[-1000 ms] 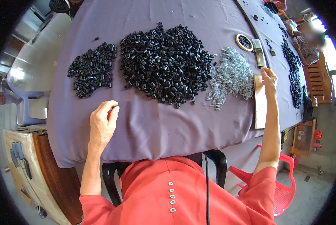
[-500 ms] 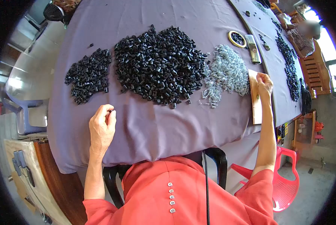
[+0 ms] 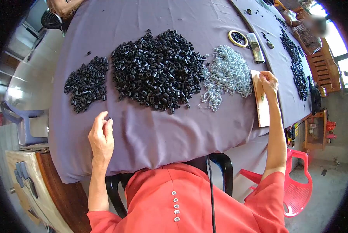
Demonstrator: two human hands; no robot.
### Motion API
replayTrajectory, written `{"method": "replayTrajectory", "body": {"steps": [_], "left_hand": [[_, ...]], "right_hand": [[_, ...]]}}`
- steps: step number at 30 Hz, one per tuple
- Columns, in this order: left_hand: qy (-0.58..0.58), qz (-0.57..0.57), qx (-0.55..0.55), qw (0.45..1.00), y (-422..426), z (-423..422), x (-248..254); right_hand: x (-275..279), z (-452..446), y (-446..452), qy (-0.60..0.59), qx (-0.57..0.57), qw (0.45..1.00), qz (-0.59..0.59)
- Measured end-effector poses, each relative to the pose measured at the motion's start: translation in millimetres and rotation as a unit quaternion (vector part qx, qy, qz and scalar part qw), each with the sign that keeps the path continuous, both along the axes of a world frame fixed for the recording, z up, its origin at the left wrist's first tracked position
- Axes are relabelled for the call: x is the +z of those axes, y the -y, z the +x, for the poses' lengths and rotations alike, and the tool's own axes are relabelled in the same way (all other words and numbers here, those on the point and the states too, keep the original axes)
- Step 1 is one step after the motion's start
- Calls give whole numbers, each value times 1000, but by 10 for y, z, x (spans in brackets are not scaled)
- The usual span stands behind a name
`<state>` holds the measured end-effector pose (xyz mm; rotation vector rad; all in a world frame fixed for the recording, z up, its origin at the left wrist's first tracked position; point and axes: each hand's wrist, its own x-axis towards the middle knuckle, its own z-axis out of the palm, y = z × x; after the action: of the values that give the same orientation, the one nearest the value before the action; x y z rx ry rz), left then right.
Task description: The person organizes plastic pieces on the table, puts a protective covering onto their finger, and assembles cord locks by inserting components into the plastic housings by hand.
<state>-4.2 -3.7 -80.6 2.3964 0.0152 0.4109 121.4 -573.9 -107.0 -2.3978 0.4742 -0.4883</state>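
My left hand [image 3: 101, 136] is above the cloth at the near left, with a small black plastic piece [image 3: 110, 117] at its thumb tip. Just beyond it lies a small pile of black plastic parts [image 3: 87, 83]. A much larger heap of hollow black plastic parts [image 3: 158, 72] fills the middle, and a pile of small metal springs [image 3: 228, 72] lies to its right. Over the far end of a thin wooden board [image 3: 263, 112], my right hand [image 3: 269, 82] has its fingers pinched together. What they hold, if anything, is hidden.
Purple-grey cloth [image 3: 174, 132] covers the table. Near the springs are a roll of tape [image 3: 238, 39] with black bits inside it and a clear-and-dark case [image 3: 255, 48]. More black parts [image 3: 296, 64] line the far right. A pink chair [image 3: 298, 186] stands at the right.
My left hand has loosened slightly, its fingers lifting from the thumb so the black piece shows. My right hand stays at the board. The whole view has shifted a little.
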Motion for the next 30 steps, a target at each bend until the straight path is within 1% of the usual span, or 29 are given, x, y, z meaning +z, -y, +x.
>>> {"method": "replayTrajectory", "body": {"steps": [1,2,3,4,6,7,8,10,11,13,14,15,18,22,23,26,27,30], "left_hand": [[34,14,1,999,16,-34,-25],[44,16,-13,999,51,-81,-8],[52,18,-27,998,106,-150,35],[60,20,-41,997,170,-223,75],[54,-4,-122,991,346,-369,118],[42,4,-177,983,420,-432,130],[30,12,-232,972,494,-478,132],[40,-14,-302,952,669,-524,69],[47,-33,-311,949,749,-525,27],[40,-68,-325,942,867,-493,-8],[38,-63,-326,943,885,-484,-31],[36,-58,-327,942,900,-483,-64],[35,-60,-326,943,912,-474,-112],[13,-61,-328,943,893,-477,-151],[9,-59,-328,943,893,-477,-142],[0,-58,-326,944,904,-462,-122],[-3,-58,-327,943,905,-456,-116],[-7,-63,-327,943,906,-458,-113]], "right_hand": [[84,18,-18,1,-13,1000,4],[128,46,-11,2,-26,1000,7],[139,112,110,36,-9,999,-40],[146,188,212,52,-21,997,-57],[238,350,347,84,-47,991,-92],[279,445,422,37,-72,992,-99],[270,540,510,38,-73,986,-143],[235,727,686,39,-74,970,-229],[236,834,764,-3,-74,979,-189],[195,1047,929,23,-49,949,-310],[157,1127,983,35,-35,929,-368],[138,1206,1050,16,-28,937,-349],[94,1431,1220,-29,25,913,-407],[-13,1646,1337,-39,3,924,-381],[-43,1695,1386,-27,0,918,-395],[-56,1780,1470,-39,25,937,-345],[-63,1787,1484,-40,25,937,-346],[17,1636,1288,6,-4,943,-332]]}}
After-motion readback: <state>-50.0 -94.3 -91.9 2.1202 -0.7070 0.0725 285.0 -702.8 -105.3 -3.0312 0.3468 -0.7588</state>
